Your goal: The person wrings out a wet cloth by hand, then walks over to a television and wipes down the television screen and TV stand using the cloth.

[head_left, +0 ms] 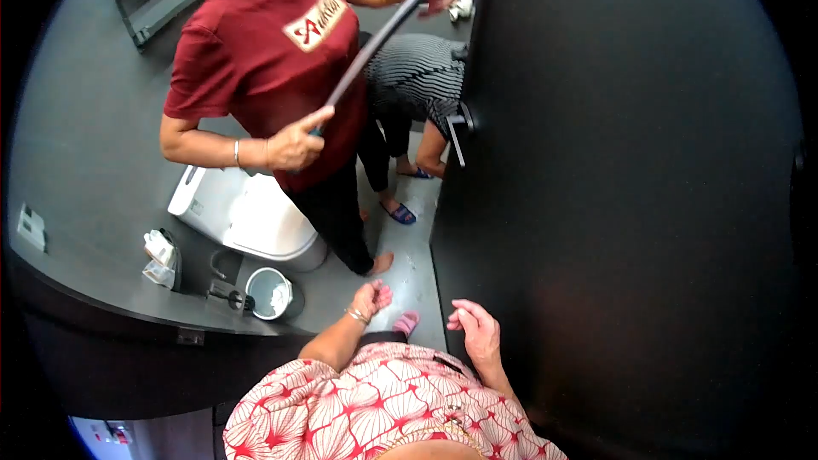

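Observation:
My left hand, with a bracelet at the wrist, hangs in front of my body above the floor. Its fingers are curled inward, and nothing shows in them. To the right, beside the dark panel, is my right hand. Its fingers are bent loosely with a gap between them, holding nothing visible. Ahead, a person in a dark red shirt grips a long pole with a teal end, raised diagonally. Both my hands are apart from the pole and from that person.
Behind, a second person in striped clothing bends down, partly hidden. A white toilet and a bin stand to the left. A handle juts from the dark panel. Shelving is on the upper left wall.

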`<state>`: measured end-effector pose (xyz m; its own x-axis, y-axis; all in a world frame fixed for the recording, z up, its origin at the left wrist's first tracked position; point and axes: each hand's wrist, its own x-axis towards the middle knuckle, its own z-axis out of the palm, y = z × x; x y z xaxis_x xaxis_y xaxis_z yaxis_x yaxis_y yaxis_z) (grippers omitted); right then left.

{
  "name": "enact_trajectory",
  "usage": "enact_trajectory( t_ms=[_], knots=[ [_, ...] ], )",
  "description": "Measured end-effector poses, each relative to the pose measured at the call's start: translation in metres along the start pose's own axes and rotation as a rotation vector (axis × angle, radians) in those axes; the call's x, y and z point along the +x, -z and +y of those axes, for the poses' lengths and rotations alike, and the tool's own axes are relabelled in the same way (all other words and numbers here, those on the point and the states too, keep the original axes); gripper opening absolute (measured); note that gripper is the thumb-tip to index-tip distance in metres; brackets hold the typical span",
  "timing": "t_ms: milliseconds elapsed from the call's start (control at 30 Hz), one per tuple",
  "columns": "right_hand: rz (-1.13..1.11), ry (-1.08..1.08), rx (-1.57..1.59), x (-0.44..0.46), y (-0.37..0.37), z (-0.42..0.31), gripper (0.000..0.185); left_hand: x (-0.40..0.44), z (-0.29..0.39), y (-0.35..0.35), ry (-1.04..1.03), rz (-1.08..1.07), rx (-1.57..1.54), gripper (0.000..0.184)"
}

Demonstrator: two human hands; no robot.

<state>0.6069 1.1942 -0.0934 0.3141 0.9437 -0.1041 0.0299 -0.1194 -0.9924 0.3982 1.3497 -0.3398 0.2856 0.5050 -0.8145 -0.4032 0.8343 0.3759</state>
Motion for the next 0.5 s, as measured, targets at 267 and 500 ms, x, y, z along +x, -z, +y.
enact_trajectory(
  t_ms=[267, 500],
  knots=[
    [-0.013, -0.033, 0.007, 0.009, 0.001, 0.001, 0.021, 0.001, -0.002, -0.002, 0.043, 0.137, 0.032, 0.023],
    [-0.002, -0.004, 0.057, 0.005, 0.000, 0.003, 0.019, -0.002, -0.003, -0.001, 0.018, 0.156, 0.017, 0.021]
  ],
)
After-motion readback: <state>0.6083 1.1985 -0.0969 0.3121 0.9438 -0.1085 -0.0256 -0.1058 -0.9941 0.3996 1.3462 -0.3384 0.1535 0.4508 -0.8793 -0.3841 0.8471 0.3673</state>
